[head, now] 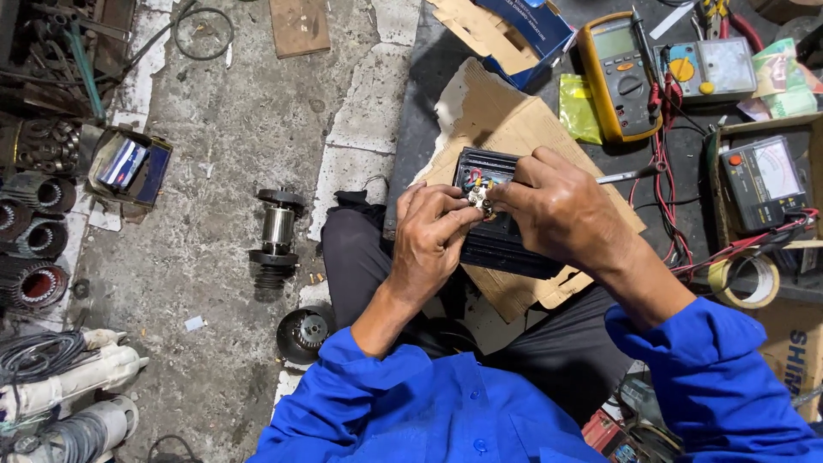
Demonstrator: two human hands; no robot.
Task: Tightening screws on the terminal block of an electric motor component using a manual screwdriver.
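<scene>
Where the two hands meet above the middle of the dark surface point(429, 86), the left hand point(431, 243) and right hand point(557, 210) close their fingertips together on a small white terminal piece with metal contacts point(480, 198); both grips are shut on it, thumb against forefinger, from opposite sides. Directly beneath the grip lies a black ribbed box point(501, 244), its open top showing red and yellow wire ends just beside the pinched piece. The box rests on a torn sheet of brown cardboard point(497, 120), which spreads beyond the grip on the far side and toward the person's lap on the near side. Beyond the right hand stands a yellow-cased multimeter point(619, 77), with a yellow-green plastic bag point(579, 110) beside it. Farther out from that hand sit a grey analogue meter point(713, 69) and a dark meter in a cardboard box point(763, 182), with red test leads point(664, 171) trailing between them. A roll of tape point(746, 281) lies outward of the right wrist. Outward of the left hand, well apart on the concrete floor, stands a motor rotor point(277, 236); near the left elbow lies a round end cap point(306, 333). Both forearms wear blue sleeves point(403, 403).
</scene>
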